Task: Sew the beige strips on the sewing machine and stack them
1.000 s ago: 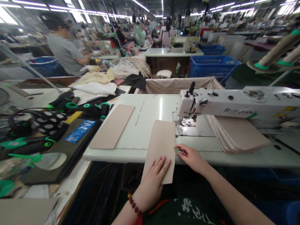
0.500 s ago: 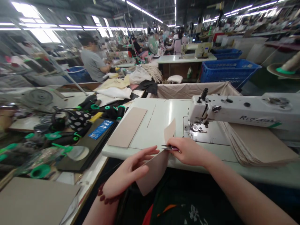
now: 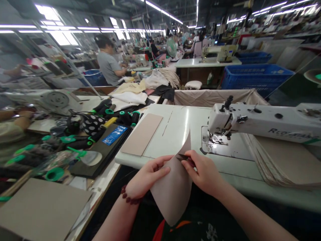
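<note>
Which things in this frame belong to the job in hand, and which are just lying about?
In hand: beige panel, held by left hand; thread snips in right hand; sewing machine; panel stack.
Lying about: flat panel, blue packet, polka-dot cloth, blue crate.

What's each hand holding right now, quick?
Left hand: closed, pinching the beige panel by its edge.
Right hand: closed around small thread snips, with the tips against the same panel.
</note>
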Demonstrator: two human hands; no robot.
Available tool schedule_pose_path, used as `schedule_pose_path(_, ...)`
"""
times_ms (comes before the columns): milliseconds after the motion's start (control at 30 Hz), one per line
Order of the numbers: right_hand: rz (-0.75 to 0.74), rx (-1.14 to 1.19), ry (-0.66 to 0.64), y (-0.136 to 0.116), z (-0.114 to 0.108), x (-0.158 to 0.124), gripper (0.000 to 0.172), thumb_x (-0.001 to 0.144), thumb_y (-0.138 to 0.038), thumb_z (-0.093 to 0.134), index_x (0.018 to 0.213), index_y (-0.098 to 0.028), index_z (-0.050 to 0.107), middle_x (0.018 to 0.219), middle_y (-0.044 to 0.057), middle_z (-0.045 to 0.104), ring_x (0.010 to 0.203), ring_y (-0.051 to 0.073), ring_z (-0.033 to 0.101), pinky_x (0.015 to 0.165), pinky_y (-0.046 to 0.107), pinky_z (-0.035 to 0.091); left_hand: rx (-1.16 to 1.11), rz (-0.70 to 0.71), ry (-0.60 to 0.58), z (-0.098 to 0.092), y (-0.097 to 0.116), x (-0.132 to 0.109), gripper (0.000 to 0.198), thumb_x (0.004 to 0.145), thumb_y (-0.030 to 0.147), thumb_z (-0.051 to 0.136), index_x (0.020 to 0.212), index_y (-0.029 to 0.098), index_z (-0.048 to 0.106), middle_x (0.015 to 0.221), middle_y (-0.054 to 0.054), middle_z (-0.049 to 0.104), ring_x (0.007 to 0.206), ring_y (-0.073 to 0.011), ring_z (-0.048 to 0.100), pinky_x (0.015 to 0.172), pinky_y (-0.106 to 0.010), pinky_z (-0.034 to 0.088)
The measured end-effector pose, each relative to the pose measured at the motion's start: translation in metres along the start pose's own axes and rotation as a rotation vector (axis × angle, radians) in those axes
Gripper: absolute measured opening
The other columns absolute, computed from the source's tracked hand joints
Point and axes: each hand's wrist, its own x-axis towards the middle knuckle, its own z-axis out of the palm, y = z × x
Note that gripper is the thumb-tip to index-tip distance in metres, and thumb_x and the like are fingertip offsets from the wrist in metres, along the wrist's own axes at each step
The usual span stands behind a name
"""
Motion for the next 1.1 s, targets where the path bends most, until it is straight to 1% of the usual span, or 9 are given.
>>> schedule_pose_path(167, -0.043, -0.029, 0.004, 0.000, 0.001, -0.003, 0.016, 0.095, -0.035, 0.041, 0.101, -0.022, 0.048, 0.082, 0.001, 0.059, 0.073, 0.017, 0.055, 0.063, 0.029, 0.034, -0.062, -0.002, -0.019, 0.004, 0.001, 0.001, 0.045, 0.086, 0.030, 0.064, 0.129, 0.022, 0.055, 0.119, -0.008, 0.065, 0.103, -0.0220, 0.061, 0.086, -0.029, 0.046)
schedule_pose_path(300, -0.014, 0.086, 0.030, 0.000, 0.001, -0.004, 0.016, 0.094, -0.035, 0.045, 0.104, -0.022, 0.049, 0.084, 0.001, 0.060, 0.075, 0.017, 0.055, 0.065, 0.029, 0.035, -0.045, -0.024, -0.031, 0.005, 0.000, 0.002, 0.045, 0.085, 0.031, 0.066, 0.127, 0.022, 0.058, 0.119, -0.008, 0.065, 0.105, -0.0227, 0.060, 0.088, -0.030, 0.045)
schedule_pose_path(433, 0.141, 0.597, 0.002, -0.001, 0.008, -0.007, 0.016, 0.093, -0.038, 0.050, 0.097, -0.023, 0.050, 0.074, -0.003, 0.051, 0.067, 0.012, 0.050, 0.061, 0.026, 0.035, -0.035, -0.008, -0.041, 0.009, 0.002, 0.002, 0.041, 0.085, 0.031, 0.065, 0.125, 0.022, 0.059, 0.119, -0.007, 0.065, 0.102, -0.0216, 0.061, 0.086, -0.029, 0.045)
schedule_pose_path(533, 0.269, 1.124, -0.062, -0.002, 0.018, -0.011, 0.017, 0.094, -0.041, 0.048, 0.092, -0.024, 0.046, 0.059, -0.008, 0.034, 0.048, 0.008, 0.030, 0.046, 0.022, 0.025, -0.035, 0.001, -0.076, 0.014, 0.007, 0.002, 0.044, 0.087, 0.033, 0.063, 0.129, 0.024, 0.055, 0.113, -0.007, 0.067, 0.096, -0.0205, 0.063, 0.082, -0.028, 0.047)
schedule_pose_path(633, 0.305, 1.356, -0.069, -0.002, 0.024, -0.014, 0.015, 0.096, -0.040, 0.043, 0.094, -0.025, 0.044, 0.056, -0.010, 0.027, 0.044, 0.008, 0.018, 0.041, 0.021, 0.019, -0.014, 0.016, -0.098, 0.018, 0.013, 0.002, 0.047, 0.087, 0.033, 0.063, 0.132, 0.024, 0.052, 0.111, -0.007, 0.067, 0.094, -0.0205, 0.063, 0.080, -0.028, 0.047)
schedule_pose_path(733, 0.271, 1.139, -0.038, -0.001, 0.015, -0.014, 0.017, 0.095, -0.041, 0.045, 0.093, -0.024, 0.046, 0.058, -0.008, 0.033, 0.046, 0.008, 0.028, 0.044, 0.022, 0.025, -0.020, 0.013, -0.100, 0.019, 0.014, 0.002, 0.047, 0.086, 0.033, 0.063, 0.131, 0.024, 0.053, 0.114, -0.006, 0.066, 0.098, -0.0214, 0.063, 0.083, -0.029, 0.047)
schedule_pose_path(867, 0.111, 0.440, 0.054, -0.002, -0.008, -0.013, 0.016, 0.092, -0.038, 0.051, 0.097, -0.023, 0.051, 0.077, -0.001, 0.056, 0.069, 0.013, 0.053, 0.062, 0.026, 0.038, -0.078, -0.009, -0.090, 0.017, 0.009, 0.002, 0.043, 0.086, 0.031, 0.064, 0.128, 0.023, 0.056, 0.118, -0.007, 0.065, 0.099, -0.0212, 0.063, 0.085, -0.030, 0.047)
schedule_pose_path(967, 0.013, 0.145, 0.038, -0.004, -0.018, -0.015, 0.017, 0.094, -0.036, 0.046, 0.103, -0.022, 0.049, 0.077, 0.000, 0.061, 0.068, 0.016, 0.057, 0.061, 0.029, 0.037, -0.107, -0.015, -0.081, 0.017, 0.006, 0.001, 0.042, 0.086, 0.031, 0.065, 0.126, 0.023, 0.057, 0.116, -0.007, 0.066, 0.098, -0.0213, 0.063, 0.084, -0.030, 0.047)
schedule_pose_path(1100, -0.005, -0.023, 0.048, -0.005, -0.020, -0.020, 0.019, 0.095, -0.035, 0.043, 0.106, -0.022, 0.049, 0.075, 0.001, 0.063, 0.065, 0.017, 0.058, 0.058, 0.029, 0.035, -0.125, -0.010, -0.075, 0.018, 0.004, 0.001, 0.043, 0.084, 0.031, 0.066, 0.126, 0.022, 0.058, 0.118, -0.008, 0.066, 0.097, -0.0221, 0.064, 0.084, -0.031, 0.047)
